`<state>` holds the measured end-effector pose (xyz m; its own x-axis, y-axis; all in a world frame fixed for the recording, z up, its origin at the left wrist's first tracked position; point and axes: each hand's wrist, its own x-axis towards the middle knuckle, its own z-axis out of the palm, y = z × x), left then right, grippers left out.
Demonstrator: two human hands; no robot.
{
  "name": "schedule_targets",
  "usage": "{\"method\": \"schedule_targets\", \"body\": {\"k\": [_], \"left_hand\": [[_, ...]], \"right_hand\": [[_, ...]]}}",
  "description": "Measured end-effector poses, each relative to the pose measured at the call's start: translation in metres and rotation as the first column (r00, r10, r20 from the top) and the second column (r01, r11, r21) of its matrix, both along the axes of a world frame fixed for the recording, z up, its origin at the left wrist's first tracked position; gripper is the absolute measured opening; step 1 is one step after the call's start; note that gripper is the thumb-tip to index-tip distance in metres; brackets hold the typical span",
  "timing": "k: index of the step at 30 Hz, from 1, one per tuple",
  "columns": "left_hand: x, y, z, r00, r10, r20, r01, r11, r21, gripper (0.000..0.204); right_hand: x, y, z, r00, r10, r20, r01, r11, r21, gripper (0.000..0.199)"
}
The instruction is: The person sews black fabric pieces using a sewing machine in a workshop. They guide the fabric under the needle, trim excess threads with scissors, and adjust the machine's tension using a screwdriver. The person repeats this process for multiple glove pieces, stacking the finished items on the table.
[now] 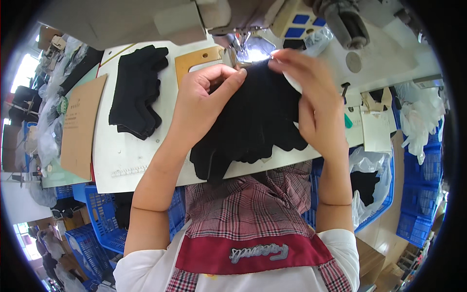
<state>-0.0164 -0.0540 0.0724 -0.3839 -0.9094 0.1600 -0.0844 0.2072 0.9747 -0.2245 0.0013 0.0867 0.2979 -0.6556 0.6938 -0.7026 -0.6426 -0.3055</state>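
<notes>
A stack of black knitted fabric pieces point(253, 117) with wavy lower edges lies in front of me, its near end hanging over the table edge. My left hand point(206, 90) pinches its upper left edge between thumb and bent fingers. At the upper right corner of the fabric, the fingertips of my right hand point(309, 90) close on the edge; that hand is slightly blurred. Just beyond both hands is the lit needle area of a sewing machine point(245, 46), whose details are washed out by glare.
Another black fabric stack point(136, 92) lies on the white table point(124, 155) to the left, near a tan plate point(197, 58). Farther left stands a cardboard sheet point(82, 126). Blue baskets point(104, 214) flank my lap. The machine head point(131, 19) overhangs the far side.
</notes>
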Motion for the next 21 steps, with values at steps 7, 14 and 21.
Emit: {"method": "schedule_targets", "body": {"k": [7,14,21], "left_hand": [[-0.002,-0.007,0.002,0.981,0.159,-0.114,-0.163,0.986,-0.023,0.022],[-0.007,-0.009,0.003,0.979,0.138,-0.149,-0.15,0.986,-0.077,0.022],[-0.004,-0.01,0.005,0.982,0.157,-0.107,-0.162,0.986,-0.04,0.022]], "right_hand": [[0.022,0.005,-0.005,0.988,-0.045,-0.148,0.039,0.998,-0.043,0.057],[0.028,-0.019,-0.023,0.98,-0.167,-0.108,0.127,0.943,-0.308,0.045],[0.031,-0.023,-0.028,0.981,-0.175,-0.087,0.133,0.924,-0.357,0.044]]}}
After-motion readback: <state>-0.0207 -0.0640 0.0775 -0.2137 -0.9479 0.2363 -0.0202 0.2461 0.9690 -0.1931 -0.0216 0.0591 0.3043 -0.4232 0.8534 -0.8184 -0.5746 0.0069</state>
